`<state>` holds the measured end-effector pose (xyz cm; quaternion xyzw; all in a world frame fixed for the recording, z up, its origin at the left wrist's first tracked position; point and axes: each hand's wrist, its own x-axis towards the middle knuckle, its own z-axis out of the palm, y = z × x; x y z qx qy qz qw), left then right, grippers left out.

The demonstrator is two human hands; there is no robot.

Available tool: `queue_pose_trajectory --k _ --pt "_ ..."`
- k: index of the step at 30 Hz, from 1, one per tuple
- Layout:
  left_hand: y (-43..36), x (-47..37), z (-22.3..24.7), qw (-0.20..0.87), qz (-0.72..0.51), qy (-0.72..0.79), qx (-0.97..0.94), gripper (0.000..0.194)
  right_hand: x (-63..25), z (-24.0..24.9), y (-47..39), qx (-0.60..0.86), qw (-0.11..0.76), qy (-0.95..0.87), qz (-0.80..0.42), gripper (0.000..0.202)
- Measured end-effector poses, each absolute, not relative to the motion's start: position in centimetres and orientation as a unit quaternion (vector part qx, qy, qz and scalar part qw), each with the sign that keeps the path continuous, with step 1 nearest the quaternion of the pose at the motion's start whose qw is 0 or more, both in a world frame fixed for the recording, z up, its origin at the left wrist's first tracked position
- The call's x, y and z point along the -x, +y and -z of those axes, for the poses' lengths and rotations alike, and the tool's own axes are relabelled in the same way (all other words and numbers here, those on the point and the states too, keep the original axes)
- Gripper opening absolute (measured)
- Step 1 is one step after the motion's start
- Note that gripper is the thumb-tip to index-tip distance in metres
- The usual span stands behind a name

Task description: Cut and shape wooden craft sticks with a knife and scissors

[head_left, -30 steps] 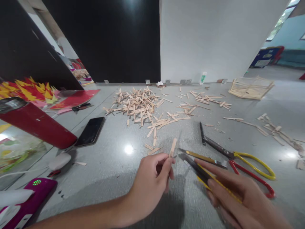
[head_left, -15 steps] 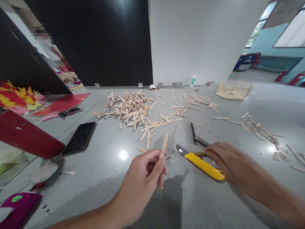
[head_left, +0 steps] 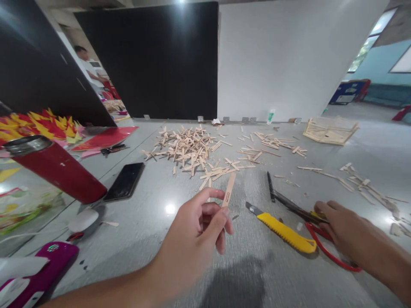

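Between the thumb and fingers of my left hand a wooden craft stick points up and away. It has a small dark-edged rectangle near its middle. My right hand has its fingers closed at the handle end of scissors, which lie on the table with a red handle loop showing beneath the hand. A small yellow part shows at the fingertips; I cannot make it out. Beside the scissors lies a yellow utility knife, blade out. A black pen touches or nearly touches the scissor tips.
A heap of craft sticks lies ahead, with loose sticks and scraps rightward. A stick-built frame stands back right. On the left are a phone, a red flask, a white mouse-like object and a purple device. Panels stand behind.
My right hand has moved right and nearer along the scissors, so the red loop now shows. The left hand keeps hold of the craft stick. The view has shifted slightly left.
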<state>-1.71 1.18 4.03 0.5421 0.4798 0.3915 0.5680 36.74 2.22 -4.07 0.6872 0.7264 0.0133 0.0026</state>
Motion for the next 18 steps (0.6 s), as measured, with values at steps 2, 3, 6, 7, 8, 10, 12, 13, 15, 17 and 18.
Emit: queue_pose_trajectory --k 2,3,6,7,8,10,12,13,15,17,18 --pt "1.2 1.8 -4.2 0.566 -0.392 0.478 -0.545 0.019 -37.2 3.5 2.7 -0.698 0.019 0.716 -0.024 0.027" --pt "1.2 1.9 -4.2 0.566 -0.393 0.476 -0.546 0.018 -37.4 3.1 3.0 -0.707 0.028 0.706 -0.033 0.027" --pt "1.3 1.9 -4.3 0.566 -0.394 0.473 -0.549 0.015 -37.6 2.2 3.6 -0.721 0.044 0.69 -0.047 0.024" --pt "1.3 1.9 -4.3 0.565 -0.394 0.471 -0.551 0.015 -37.4 2.2 3.5 -0.713 0.048 0.699 -0.038 0.023" --pt "1.3 1.9 -4.3 0.562 -0.395 0.47 -0.554 0.015 -37.1 2.2 3.3 -0.701 0.053 0.711 -0.026 0.022" --pt "1.3 1.9 -4.2 0.559 -0.394 0.468 -0.56 0.018 -36.2 2.8 2.6 -0.681 0.062 0.729 -0.006 0.02" --pt "1.2 1.9 -4.3 0.557 -0.391 0.467 -0.565 0.021 -35.4 3.6 1.7 -0.685 0.068 0.725 -0.019 0.02" --pt "1.2 1.9 -4.4 0.556 -0.39 0.466 -0.567 0.022 -35.1 3.9 1.3 -0.689 0.068 0.721 -0.034 0.022" --pt "1.2 2.0 -4.6 0.553 -0.386 0.466 -0.573 0.025 -34.8 4.3 0.9 -0.693 0.066 0.716 -0.057 0.026" --pt "1.1 2.0 -4.8 0.55 -0.383 0.466 -0.577 0.027 -35.0 4.2 1.0 -0.692 0.052 0.716 -0.069 0.026" --pt "1.1 2.1 -4.8 0.549 -0.382 0.466 -0.579 0.027 -35.2 3.9 1.2 -0.695 0.042 0.715 -0.069 0.025"
